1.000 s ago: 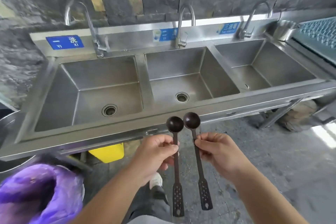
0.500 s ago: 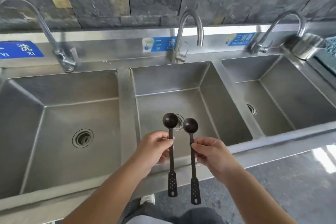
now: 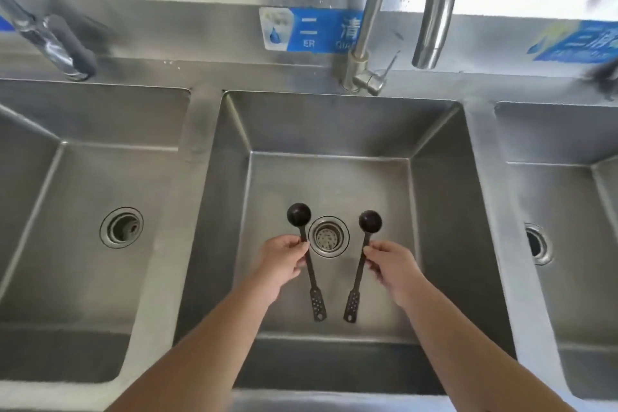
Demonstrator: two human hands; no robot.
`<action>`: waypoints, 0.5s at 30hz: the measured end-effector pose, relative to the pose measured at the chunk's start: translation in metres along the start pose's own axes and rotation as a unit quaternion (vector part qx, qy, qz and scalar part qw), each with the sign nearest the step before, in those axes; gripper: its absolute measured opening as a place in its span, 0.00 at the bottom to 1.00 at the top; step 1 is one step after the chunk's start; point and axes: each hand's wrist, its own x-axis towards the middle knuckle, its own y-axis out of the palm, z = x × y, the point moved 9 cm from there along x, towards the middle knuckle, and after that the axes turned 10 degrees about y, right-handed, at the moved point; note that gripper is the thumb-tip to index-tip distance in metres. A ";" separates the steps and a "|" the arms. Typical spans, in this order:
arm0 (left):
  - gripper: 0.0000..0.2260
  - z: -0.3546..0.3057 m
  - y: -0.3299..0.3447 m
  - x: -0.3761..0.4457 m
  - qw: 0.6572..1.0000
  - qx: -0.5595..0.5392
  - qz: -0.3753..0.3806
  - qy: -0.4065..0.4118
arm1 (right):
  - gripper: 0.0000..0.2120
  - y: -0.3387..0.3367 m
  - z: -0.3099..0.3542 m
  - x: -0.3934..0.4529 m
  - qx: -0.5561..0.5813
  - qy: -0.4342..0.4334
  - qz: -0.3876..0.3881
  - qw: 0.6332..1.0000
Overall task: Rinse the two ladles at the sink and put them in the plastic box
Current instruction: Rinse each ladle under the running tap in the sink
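I hold two small dark ladles over the middle basin [image 3: 434,211] of a steel triple sink. My left hand [image 3: 284,261] pinches the stem of the left ladle [image 3: 299,215], whose round bowl sits just left of the drain [image 3: 328,236]. My right hand [image 3: 389,264] pinches the stem of the right ladle [image 3: 370,220], its bowl just right of the drain. Both perforated handle ends point toward me and lean toward each other. The middle faucet [image 3: 431,20] arches above the basin's back edge; no water is running. No plastic box is in view.
The left basin [image 3: 83,278] with its own drain [image 3: 121,227] and a blurred tap [image 3: 50,43] lies to the left. The right basin [image 3: 568,211] is partly cut off at the frame edge. Blue labels [image 3: 311,30] are fixed on the steel backsplash.
I have moved in close over the middle basin. Both hands have carried the ladles from the sink's front edge to over the drain, and the ladle bowls have spread apart.
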 end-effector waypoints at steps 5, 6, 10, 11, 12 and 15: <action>0.08 0.051 0.008 0.065 0.997 0.074 -0.026 0.009 | 0.08 -0.007 -0.031 0.074 -0.018 0.056 -0.009 0.998; 0.09 0.059 0.006 0.075 0.995 0.095 -0.035 0.012 | 0.08 -0.007 -0.034 0.085 -0.027 0.059 -0.010 0.998; 0.12 0.086 0.000 0.111 0.988 0.144 -0.059 0.017 | 0.11 -0.006 -0.041 0.121 -0.049 0.056 -0.023 0.997; 0.12 0.091 0.000 0.119 0.987 0.150 -0.061 0.018 | 0.11 -0.005 -0.042 0.129 -0.053 0.053 -0.023 0.997; 0.13 0.096 0.000 0.125 0.986 0.150 -0.063 0.017 | 0.11 -0.003 -0.043 0.137 -0.056 0.049 -0.023 0.997; 0.13 0.109 0.002 0.141 0.985 0.157 -0.067 0.010 | 0.09 -0.001 -0.047 0.156 -0.066 0.046 -0.034 0.996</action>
